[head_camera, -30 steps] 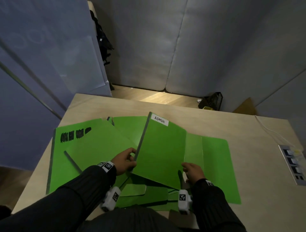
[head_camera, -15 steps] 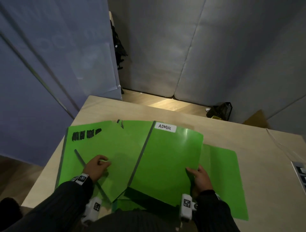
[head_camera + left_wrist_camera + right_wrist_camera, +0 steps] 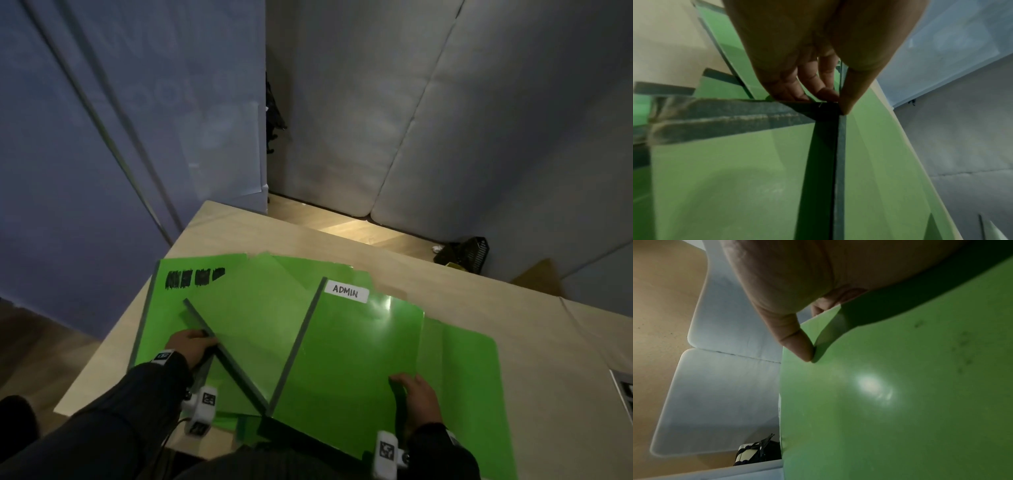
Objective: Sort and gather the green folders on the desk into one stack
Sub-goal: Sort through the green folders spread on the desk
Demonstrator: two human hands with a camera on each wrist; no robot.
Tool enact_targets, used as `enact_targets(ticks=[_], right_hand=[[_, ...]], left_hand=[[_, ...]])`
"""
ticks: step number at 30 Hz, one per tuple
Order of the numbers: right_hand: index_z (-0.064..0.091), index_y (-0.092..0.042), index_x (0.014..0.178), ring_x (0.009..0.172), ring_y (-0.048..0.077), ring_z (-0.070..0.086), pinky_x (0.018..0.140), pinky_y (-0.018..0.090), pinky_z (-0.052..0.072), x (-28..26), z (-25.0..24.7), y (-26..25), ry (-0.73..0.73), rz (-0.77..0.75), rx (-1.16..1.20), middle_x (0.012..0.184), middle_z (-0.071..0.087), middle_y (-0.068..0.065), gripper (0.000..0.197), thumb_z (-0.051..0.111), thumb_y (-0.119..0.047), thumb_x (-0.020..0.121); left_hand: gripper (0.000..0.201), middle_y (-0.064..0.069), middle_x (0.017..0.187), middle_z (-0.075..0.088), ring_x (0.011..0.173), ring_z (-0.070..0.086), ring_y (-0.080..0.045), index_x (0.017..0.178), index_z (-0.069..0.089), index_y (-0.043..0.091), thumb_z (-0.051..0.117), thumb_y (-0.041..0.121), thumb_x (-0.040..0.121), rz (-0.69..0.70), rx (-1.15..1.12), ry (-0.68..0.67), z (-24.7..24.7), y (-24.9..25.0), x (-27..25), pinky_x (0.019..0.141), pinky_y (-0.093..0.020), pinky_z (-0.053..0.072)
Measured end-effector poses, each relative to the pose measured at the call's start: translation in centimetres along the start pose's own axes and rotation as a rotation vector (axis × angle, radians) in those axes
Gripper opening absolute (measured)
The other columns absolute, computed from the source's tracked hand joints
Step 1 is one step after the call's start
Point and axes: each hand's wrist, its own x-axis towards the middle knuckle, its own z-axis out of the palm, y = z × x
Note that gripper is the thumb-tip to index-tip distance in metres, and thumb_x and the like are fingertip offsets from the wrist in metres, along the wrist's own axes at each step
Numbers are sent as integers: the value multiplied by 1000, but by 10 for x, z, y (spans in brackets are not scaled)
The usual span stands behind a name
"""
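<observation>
On desk [image 3: 394,270], 4+ green folders [image 3: 260,329], 2 hands gripping edges.

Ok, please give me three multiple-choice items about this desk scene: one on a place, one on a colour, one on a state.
1. Where is the folder with the ADMIN label?
A) left of the pile
B) right of the pile, under the right hand
C) on the floor

2. What colour are the spine strips?
A) grey
B) red
C) white

3. What does the left hand do?
A) hangs free
B) lies flat on the desk
C) pinches a folder's spine edge

Answers:
1 B: the right hand holds its edge.
2 A: grey bands.
3 C: thumb and fingers meet there.
</observation>
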Motion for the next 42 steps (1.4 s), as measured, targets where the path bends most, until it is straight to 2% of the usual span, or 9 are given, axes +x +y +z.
enact_targets(ticks=[2,8,13,21,27,31,33,38,42], right_hand=[[62,3,106,97,21,53,107,51,36,-5,-2,-1,1,2,10,91,58,1,15,53,0,95],[63,-9,99,81,26,68,72,38,55,-5,-10,9,29,-22,11,91,70,10,15,65,-23,93],[65,-11,99,83,25,70,69,35,55,-6,-15,12,48,-14,-15,94,72,11,19,66,-28,93],[55,4,132,134,42,46,113,54,33,-5,-16,32,140,30,45,144,49,26,66,74,-28,77],[48,2,140,137,40,42,115,55,31,-3,-33,48,258,58,77,149,45,23,78,77,-35,77],[62,6,124,95,33,67,93,49,52,1,-54,48,310,24,2,111,69,22,51,67,-32,91],[57,4,132,113,38,61,103,51,47,3,-61,59,361,40,52,129,62,24,63,71,-37,86],[62,8,123,107,30,55,102,43,42,1,-76,57,394,50,135,129,61,22,47,70,-24,89],[66,8,118,93,30,58,95,40,46,5,-89,59,359,13,93,108,66,18,38,63,-22,95]], left_hand=[[7,-20,100,71,87,64,-33,94,72,4,71,6,86,42,-7,16,-1,8,-4,92,-49,55],[23,-16,110,65,84,58,-20,110,62,1,68,10,89,209,-112,-29,6,37,-10,65,-30,43],[65,-17,119,64,98,68,-34,134,39,22,77,10,82,140,-257,-221,36,66,-9,78,-46,57],[116,-26,157,20,131,47,-45,155,15,33,84,57,64,256,610,-92,111,59,-23,102,-50,49],[130,-24,163,-13,148,19,-46,156,-7,40,75,75,61,248,908,-5,119,78,-18,113,-50,37],[128,-20,164,-13,145,27,-48,151,-14,52,82,59,66,303,937,26,119,72,-13,108,-51,41],[130,-18,164,-6,139,36,-48,151,-7,55,88,44,64,356,881,40,119,71,-13,103,-52,49],[122,-28,150,27,90,57,-33,156,3,42,78,-6,74,316,495,69,117,88,-3,50,-30,45],[137,-31,155,27,134,42,-49,159,-1,22,92,39,61,201,409,35,121,103,-3,96,-57,50]])
